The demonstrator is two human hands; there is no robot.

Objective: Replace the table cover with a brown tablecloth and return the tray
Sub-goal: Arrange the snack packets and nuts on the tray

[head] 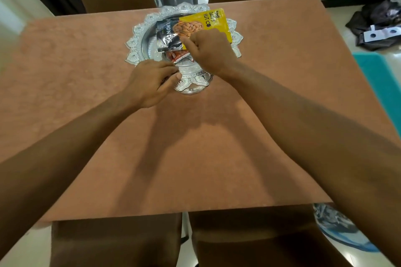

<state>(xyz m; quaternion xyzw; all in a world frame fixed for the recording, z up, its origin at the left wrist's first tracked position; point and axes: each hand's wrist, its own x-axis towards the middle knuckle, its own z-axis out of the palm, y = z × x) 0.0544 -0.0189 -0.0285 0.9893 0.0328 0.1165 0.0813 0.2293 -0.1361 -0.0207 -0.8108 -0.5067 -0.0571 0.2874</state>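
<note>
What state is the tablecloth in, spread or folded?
Spread: the brown tablecloth lies flat edge to edge, with the tray resting on it.

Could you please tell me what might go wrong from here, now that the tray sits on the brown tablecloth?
The yellow pouch lies over the far rim of the tray; the right hand, which seems to pinch it, could tip it onto the brown tablecloth. The left hand rests at the near rim, so a shove might slide the tray and wrinkle the cloth. The small red packet, half under the black pouch, could slip out.
</note>
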